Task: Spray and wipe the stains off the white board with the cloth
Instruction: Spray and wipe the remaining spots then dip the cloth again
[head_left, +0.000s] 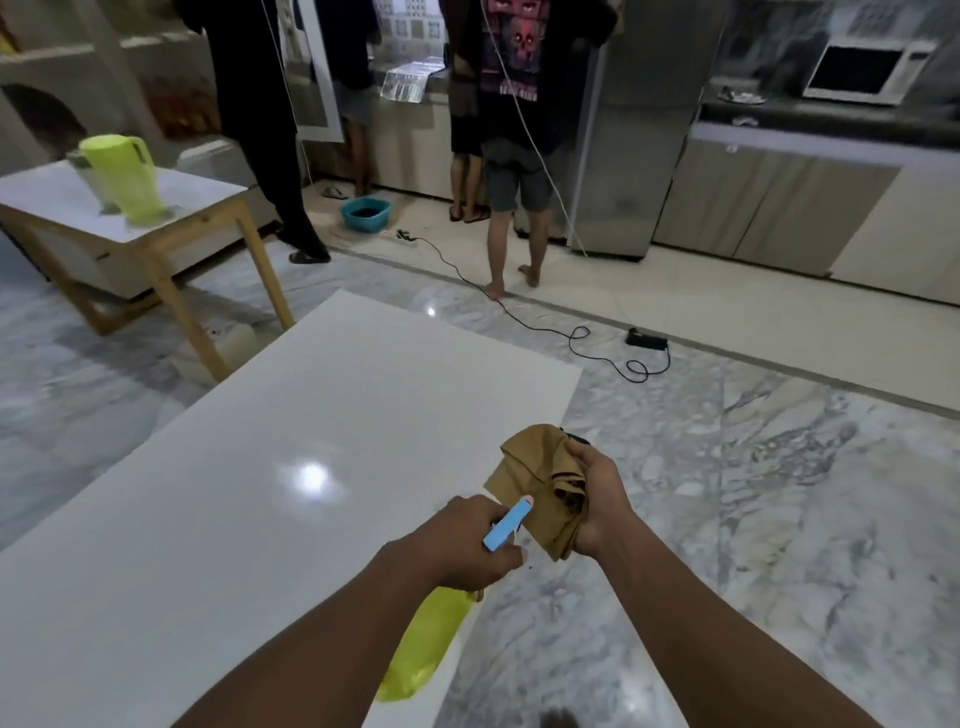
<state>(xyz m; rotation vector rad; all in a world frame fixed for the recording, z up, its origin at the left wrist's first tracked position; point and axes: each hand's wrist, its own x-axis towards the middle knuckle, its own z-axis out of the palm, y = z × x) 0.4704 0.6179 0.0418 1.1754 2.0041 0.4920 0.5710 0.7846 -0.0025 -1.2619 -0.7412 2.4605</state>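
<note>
Head view. White board (270, 467) lies flat on the grey marbled floor (753, 493), running from the lower left foreground to a far corner near the middle of the frame. Surface glossy, plain white; one bright light reflection near its centre. No stains discernible on the visible area, apart from a few tiny dark specks near the right edge, just below the hands.

Left hand (467, 545) closed around the neck of a spray bottle (426, 649): yellow-green translucent body hanging below the wrist, light-blue spray head (506, 525) pointing up and right toward the cloth. Bottle is held over the board's right edge.

Right hand (597, 499) closed on a tan-brown cloth (540, 483), bunched and crumpled, with dark marks in its folds. Cloth is just beside the nozzle tip, above the board's right edge; whether it touches the board cannot be told.

Background: small wooden-legged table (171, 223) at left carrying a lime-green jug (127, 176); several people standing at a kitchen counter; blue basin (365, 213) and a black cable (545, 322) on the floor.
</note>
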